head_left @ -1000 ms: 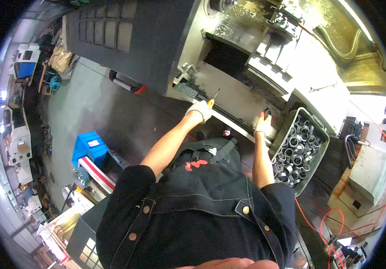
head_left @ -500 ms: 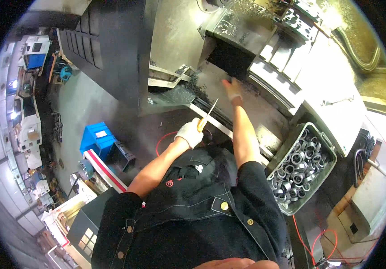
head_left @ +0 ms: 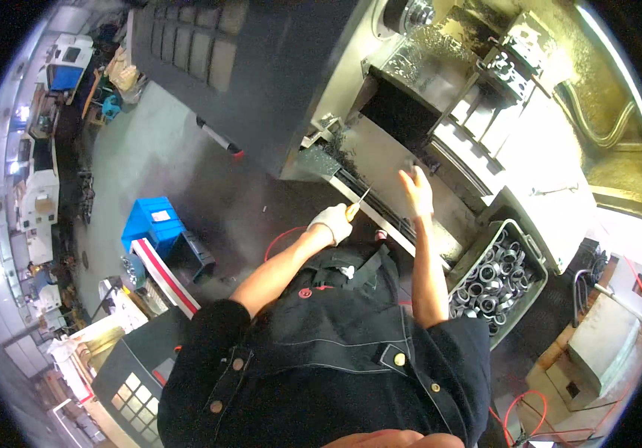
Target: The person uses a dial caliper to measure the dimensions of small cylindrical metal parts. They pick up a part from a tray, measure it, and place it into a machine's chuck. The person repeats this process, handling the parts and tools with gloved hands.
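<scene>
My left hand (head_left: 333, 224), in a pale glove, is closed round the yellow handle of a thin pointed hand tool (head_left: 353, 210). Its narrow metal tip points up and to the right, above the machine's front rail (head_left: 369, 205). Further right my right hand (head_left: 418, 194) is raised over the machine's bed, thumb and fingers bent toward each other. A small dark shape shows at its fingertips, too blurred to name. Below and right of that hand stands a grey-green tub (head_left: 521, 313) holding many metal rings (head_left: 489, 284).
The open machine shows a chuck (head_left: 414, 13) at top and a tool block (head_left: 511, 75) at right. Its dark door panel (head_left: 261, 82) rises at left. Metal chips (head_left: 340, 153) lie near the rail. A blue bin (head_left: 153, 224) stands on the floor at left; red hose (head_left: 534, 407) curls lower right.
The view has shifted, so the machine sits further right. My right hand has drawn back lower, nearer me. The left hand keeps its grip on the pointed tool, whose tip now tilts further right.
</scene>
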Available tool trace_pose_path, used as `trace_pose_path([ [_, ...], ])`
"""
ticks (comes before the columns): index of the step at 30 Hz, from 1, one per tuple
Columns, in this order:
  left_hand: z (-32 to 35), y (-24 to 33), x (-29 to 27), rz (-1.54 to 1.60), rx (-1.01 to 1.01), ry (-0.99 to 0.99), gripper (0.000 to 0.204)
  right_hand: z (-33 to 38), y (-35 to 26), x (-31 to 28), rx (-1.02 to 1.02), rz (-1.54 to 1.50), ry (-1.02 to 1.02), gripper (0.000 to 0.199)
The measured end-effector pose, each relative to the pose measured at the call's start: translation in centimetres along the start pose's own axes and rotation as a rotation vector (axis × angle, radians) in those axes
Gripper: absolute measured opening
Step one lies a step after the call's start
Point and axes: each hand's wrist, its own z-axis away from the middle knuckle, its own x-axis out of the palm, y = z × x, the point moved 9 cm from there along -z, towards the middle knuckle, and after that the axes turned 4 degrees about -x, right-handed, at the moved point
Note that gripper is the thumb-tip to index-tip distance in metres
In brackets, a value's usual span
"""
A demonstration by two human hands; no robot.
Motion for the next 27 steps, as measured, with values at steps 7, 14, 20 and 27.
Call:
trace_pose_path([
  [7,-5.3,4.4,-2.9,0.043,0.070,0.093,0.027,9.6,6.4,-2.2,0.108,-0.268,0.052,0.022],
  [14,-9.4,4.1,-7.1,0.223,0.122,0.233,0.030,11.7,6.7,-0.5,0.261,-0.995,0.265,0.021],
  [20,-8.3,3.6,-8.2,0.251,0.208,0.301,0.034,9.7,3.5,3.4,0.462,-1.652,0.154,0.017],
  [27,-3.2,4.3,-11.2,0.454,0.428,0.415,0.031,4.1,-6.2,5.2,0.170,-1.233,-0.397,0.017],
])
